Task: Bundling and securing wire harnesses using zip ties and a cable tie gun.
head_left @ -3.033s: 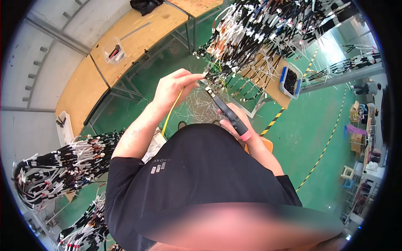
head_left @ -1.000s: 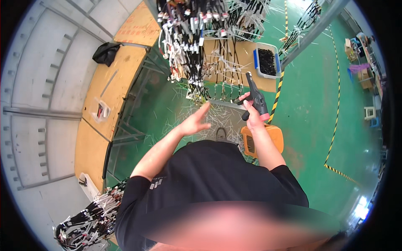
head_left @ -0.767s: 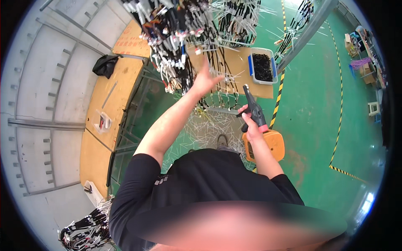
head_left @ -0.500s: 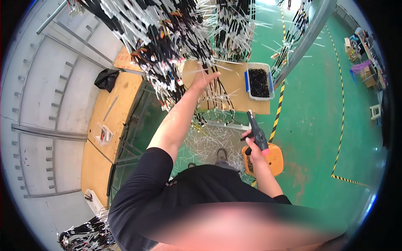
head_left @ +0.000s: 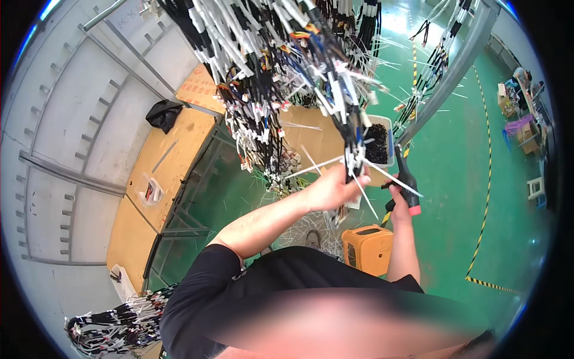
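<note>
My left hand (head_left: 330, 190) is closed around the lower part of a wire harness (head_left: 341, 99), a bundle of black and white wires that hangs from above. White cable ties (head_left: 382, 172) with long loose tails stick out of the bundle just above and beside my fingers. In my right hand (head_left: 399, 206), to the right of the harness, is a black cable tie gun (head_left: 407, 180) with a pinkish-red end. Its nose points up and away, close to the tie tails; I cannot tell whether it touches one.
More harnesses (head_left: 245, 90) hang to the left and behind. Beyond them lie a brown cardboard sheet (head_left: 311, 127) and a plastic box (head_left: 391, 139) of small black parts. A grey metal post (head_left: 457, 69) slants at right. An orange stool (head_left: 371, 250) stands below; a wooden table (head_left: 185, 134) is at left.
My left hand has come nearer and to the right, drawing a harness bundle with it. My right hand has shifted right with the cable tie gun. The whole view has tilted slightly.
</note>
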Available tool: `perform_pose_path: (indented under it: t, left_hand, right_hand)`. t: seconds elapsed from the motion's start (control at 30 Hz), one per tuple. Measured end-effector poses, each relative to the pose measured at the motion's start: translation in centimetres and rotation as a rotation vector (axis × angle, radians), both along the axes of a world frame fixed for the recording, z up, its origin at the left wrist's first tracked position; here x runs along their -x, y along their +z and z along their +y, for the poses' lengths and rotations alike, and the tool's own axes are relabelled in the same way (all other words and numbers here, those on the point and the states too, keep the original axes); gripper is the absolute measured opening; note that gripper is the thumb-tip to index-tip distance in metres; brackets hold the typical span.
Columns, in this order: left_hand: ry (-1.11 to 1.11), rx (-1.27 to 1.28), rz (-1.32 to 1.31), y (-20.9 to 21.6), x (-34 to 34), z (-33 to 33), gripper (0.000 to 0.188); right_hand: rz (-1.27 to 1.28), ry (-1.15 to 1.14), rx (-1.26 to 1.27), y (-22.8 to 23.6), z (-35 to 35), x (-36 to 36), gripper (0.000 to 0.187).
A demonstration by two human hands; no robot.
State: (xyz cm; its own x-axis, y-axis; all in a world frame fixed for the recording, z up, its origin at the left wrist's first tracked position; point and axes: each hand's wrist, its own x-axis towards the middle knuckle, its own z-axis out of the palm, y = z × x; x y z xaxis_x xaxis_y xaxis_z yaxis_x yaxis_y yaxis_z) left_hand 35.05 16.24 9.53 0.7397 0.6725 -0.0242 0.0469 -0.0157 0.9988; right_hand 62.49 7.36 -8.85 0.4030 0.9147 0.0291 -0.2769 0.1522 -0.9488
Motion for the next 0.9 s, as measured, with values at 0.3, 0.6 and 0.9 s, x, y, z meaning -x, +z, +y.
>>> perform_pose_path:
  t: [0.3,0.6,0.9]
  left_hand:
    - [-0.348,0.200,-0.143,11.2,2.2,-6.5,0.025]
    - [0.020,0.126,-0.162,7.1,7.0,-8.8,0.030]
    - [0.013,-0.492,0.258,4.5,11.1,-7.6,0.068]
  right_hand:
    - [0.483,0.620,-0.303,7.8,10.2,5.9,0.045]
    - [0.420,0.692,-0.279,23.0,5.6,13.3,0.050]
    - [0.473,0.979,-0.246,21.2,5.2,17.4,0.074]
